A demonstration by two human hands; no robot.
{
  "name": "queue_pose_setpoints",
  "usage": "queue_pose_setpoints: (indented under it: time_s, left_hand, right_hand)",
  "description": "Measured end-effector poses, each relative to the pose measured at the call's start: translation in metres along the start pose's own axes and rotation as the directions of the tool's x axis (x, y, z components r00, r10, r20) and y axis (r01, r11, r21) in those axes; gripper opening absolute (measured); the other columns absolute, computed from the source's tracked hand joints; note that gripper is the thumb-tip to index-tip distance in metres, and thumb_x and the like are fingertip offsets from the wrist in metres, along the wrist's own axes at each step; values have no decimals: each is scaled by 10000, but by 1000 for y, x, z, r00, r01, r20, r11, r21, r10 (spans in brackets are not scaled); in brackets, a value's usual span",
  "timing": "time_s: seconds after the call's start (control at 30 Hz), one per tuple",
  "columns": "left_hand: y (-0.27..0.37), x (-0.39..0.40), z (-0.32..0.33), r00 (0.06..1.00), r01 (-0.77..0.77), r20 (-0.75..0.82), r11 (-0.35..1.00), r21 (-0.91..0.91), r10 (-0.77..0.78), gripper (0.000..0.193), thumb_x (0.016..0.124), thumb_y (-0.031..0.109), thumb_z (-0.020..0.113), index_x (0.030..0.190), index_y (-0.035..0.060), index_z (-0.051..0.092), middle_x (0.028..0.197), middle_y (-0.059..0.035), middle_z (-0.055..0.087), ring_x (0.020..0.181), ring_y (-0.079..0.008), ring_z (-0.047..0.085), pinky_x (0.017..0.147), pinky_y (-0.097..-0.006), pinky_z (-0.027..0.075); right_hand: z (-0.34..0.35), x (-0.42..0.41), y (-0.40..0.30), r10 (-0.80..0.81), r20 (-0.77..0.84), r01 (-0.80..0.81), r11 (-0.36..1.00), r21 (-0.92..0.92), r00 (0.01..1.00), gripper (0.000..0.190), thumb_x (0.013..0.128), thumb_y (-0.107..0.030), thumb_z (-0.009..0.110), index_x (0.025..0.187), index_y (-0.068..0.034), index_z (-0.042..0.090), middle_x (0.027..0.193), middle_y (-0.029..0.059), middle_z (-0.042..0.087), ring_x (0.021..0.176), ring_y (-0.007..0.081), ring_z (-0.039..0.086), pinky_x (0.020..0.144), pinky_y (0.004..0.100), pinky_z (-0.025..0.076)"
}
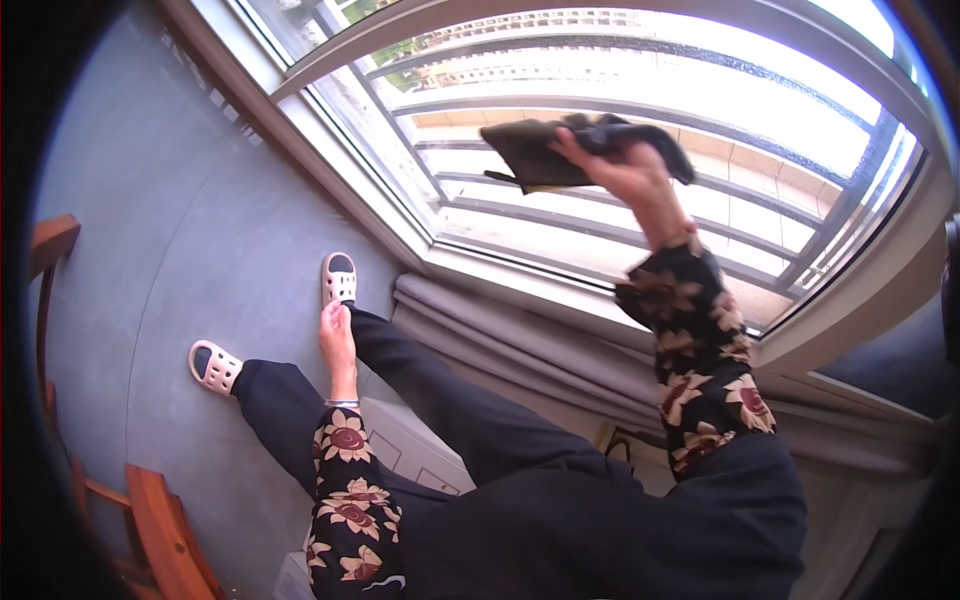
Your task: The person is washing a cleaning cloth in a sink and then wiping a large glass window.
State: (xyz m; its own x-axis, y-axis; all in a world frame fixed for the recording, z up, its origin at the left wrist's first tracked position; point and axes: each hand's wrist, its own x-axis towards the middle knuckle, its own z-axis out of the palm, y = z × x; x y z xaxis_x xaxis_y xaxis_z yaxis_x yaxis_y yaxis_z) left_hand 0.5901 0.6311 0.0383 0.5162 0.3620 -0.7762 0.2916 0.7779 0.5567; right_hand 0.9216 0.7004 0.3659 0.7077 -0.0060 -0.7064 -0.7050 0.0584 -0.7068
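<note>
My right hand point(630, 172) is raised in front of the large window point(510, 276) and grips a dark cloth point(536, 154). The cloth spreads flat to the left of my fingers, and a bunched part hangs over the far side of the hand. Whether it touches the glass cannot be made out. Lower down, my left hand point(337, 337) hangs beside my leg, its fingers loosely curled together and nothing visible in them. A silver-coloured bracelet point(343, 403) circles that wrist.
Grey curtains point(517, 352) lie bunched below the window ledge. Metal bars point(615, 106) cross outside the glass. Wooden furniture point(169, 525) stands at lower left on the grey floor point(187, 247). A white box-like object point(412, 442) shows between my legs.
</note>
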Motion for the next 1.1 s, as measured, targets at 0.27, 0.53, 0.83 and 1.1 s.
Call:
queue_pose_setpoints:
  time_s: [0.27,0.53,0.83,1.1]
  left_hand:
    - [-5,1,-5,999,-44,-20,999,0,44,269,864,184,521,1044,-16,521,969,-114,596,888,-180,578,783,-287,445]
    - [-2,3,-4,998,-67,-1,998,-12,67,257,863,166,519,1042,-18,516,974,-118,593,901,-187,578,786,-286,447]
    - [7,6,-6,998,-31,-54,996,-89,26,278,870,187,516,1048,-27,515,975,-115,591,895,-173,574,791,-277,446]
    - [19,8,-11,991,21,-131,991,-131,-39,314,873,192,515,1095,-30,490,1042,-123,570,985,-173,545,874,-274,411]
  right_hand:
    - [47,-44,-30,150,-61,-129,956,265,987,323,872,-98,444,1131,74,356,1275,295,252,1210,385,281,938,516,392]
    - [90,-102,-92,-84,359,161,968,-190,930,392,910,-198,364,1241,10,329,1317,204,300,1243,343,260,991,460,327]
    - [111,59,34,122,533,90,931,-354,837,414,914,-252,282,1256,-21,318,1331,155,309,1240,338,258,1037,550,129]
    - [85,230,181,189,288,-79,932,-354,939,444,869,-334,379,1199,-37,377,1258,166,386,1208,314,316,1004,549,195]
